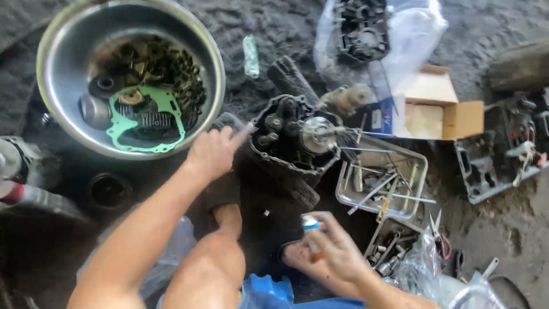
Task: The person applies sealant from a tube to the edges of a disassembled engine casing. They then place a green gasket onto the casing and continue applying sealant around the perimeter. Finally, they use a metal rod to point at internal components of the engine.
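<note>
My left hand [214, 150] reaches forward with its fingers spread and rests against the left edge of a greasy engine case [294, 137] on the dark floor. The case lies open, with gears and a shiny round metal part inside. My right hand [337, 246] is lower in the view, closed around a small tube [311, 232] with a white cap end and an orange body. It hovers near my foot, below the engine case.
A large steel bowl [57, 46] at top left holds engine parts and a green gasket [146, 123]. A metal tray [417, 171] of tools lies right of the case. A cardboard box [452, 111], plastic bags and a black parts case [492, 160] lie further right.
</note>
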